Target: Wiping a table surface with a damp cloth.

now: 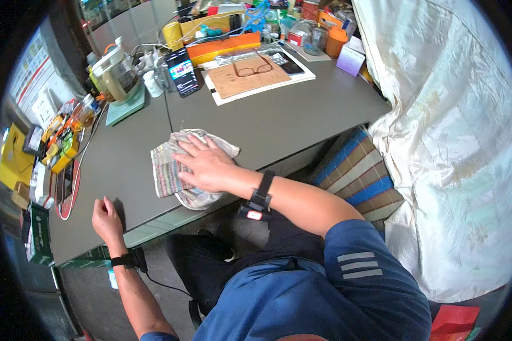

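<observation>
My right hand (207, 166) lies flat, fingers spread, on a folded striped cloth (166, 170). The cloth rests on the grey desk top (277, 115) near its front edge, and one corner hangs slightly over that edge. Its right part is covered by my palm. Loosely curled into a fist, my left hand (107, 217) rests at the desk's left front, apart from the cloth. I see nothing in it.
Behind the cloth a smartphone (182, 72) with a lit screen leans upright. Eyeglasses (253, 69) lie on a brown envelope (230, 81). A glass kettle (115, 79) stands back left on a pale green base (126, 108). A white curtain (448, 149) hangs at right.
</observation>
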### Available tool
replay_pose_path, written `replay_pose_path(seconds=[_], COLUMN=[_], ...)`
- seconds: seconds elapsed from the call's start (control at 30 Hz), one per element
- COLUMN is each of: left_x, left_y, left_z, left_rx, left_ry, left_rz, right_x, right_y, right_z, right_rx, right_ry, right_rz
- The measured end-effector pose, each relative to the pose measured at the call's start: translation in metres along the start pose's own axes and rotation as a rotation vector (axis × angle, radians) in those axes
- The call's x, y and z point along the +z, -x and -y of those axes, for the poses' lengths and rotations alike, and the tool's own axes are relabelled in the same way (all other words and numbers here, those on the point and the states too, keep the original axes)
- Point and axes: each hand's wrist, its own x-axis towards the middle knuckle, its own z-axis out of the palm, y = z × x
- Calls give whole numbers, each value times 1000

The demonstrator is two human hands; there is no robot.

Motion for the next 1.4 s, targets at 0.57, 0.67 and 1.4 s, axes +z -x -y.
replay_pose_path(seconds=[0.57,0.67,1.4], left_x=[8,2,-22], left_y=[3,3,7], left_z=[1,-3,4], left_rx=[21,3,9], left_ry=[-56,-56,164], left_rz=[28,6,-100], right_x=[-220,-218,-1], right_y=[278,274,-4], right_z=[-455,-458,33], right_rx=[1007,1004,-2], right_ry=[540,573,182], right_rz=[-216,-195,139])
